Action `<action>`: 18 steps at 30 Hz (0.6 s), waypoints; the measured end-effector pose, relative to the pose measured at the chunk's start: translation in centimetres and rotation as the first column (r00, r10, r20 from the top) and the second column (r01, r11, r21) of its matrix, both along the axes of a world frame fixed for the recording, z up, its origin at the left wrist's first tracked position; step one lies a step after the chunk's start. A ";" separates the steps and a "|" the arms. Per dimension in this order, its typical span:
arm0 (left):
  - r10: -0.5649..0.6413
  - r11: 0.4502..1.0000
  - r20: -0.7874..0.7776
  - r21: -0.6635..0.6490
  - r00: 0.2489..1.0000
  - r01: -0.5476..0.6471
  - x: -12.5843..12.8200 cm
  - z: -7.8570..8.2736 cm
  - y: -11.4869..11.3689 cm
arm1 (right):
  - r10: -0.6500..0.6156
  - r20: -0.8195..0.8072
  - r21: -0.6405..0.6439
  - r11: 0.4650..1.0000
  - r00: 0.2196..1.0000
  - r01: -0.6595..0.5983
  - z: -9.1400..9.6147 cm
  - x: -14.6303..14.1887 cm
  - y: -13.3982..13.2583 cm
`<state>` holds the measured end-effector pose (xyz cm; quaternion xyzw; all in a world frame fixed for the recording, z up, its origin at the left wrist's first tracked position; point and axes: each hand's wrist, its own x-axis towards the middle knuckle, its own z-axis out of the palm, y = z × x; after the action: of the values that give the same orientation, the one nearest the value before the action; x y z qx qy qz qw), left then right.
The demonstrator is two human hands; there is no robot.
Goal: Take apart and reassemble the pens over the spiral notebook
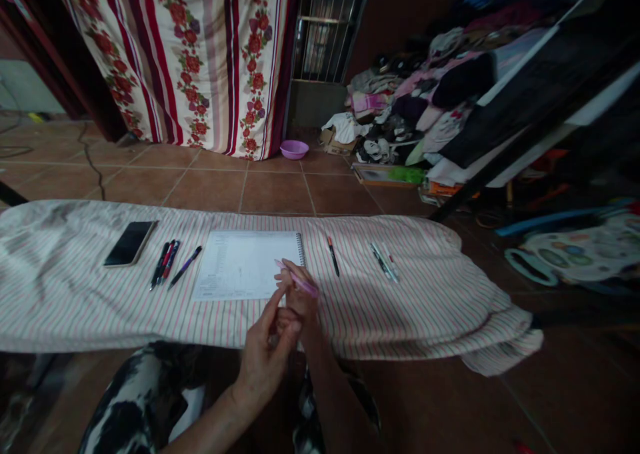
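Note:
My right hand (300, 294) is closed around a pink pen (299, 279) at the lower right corner of a spiral notebook (245, 262) that lies on a striped cloth (425, 301). My left hand (265, 347) rests just below it, fingers pinched together and touching the right hand; what they pinch is hidden. Three pens (164, 262) lie side by side left of the notebook, with a purple pen (185, 267) beside them and a black phone (129, 243) farther left. A black and red pen (333, 256) and two light pens (384, 262) lie to the right.
The striped cloth covers a low board across the tiled floor (210, 187). A floral curtain (200, 54) hangs behind, with a purple bowl (294, 149) at its foot. Piled clothes (420, 101) and a dark rack (525, 107) stand at the right. My patterned trousers (140, 394) show below.

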<state>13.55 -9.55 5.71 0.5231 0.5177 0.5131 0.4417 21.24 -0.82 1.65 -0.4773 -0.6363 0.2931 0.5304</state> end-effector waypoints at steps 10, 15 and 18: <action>0.023 0.970 -0.924 0.113 0.382 0.213 -4.3 -4.8 1.5 | -0.013 0.300 -0.323 0.940 0.954 0.114 -0.7 1.6 1.7; -0.059 0.968 -0.975 -0.004 0.213 0.250 -4.0 -4.9 2.3 | 0.002 0.515 -0.233 0.962 0.857 0.138 -1.5 1.4 1.9; -0.123 0.966 -0.981 -0.084 0.147 0.245 -3.5 -4.3 2.8 | -0.011 0.559 -0.199 0.969 0.829 0.147 -2.4 1.3 2.2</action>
<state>10.02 -6.75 1.43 0.8086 0.5866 0.0229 0.0393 22.49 1.36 -0.78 -0.6265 -0.7032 0.1930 0.2754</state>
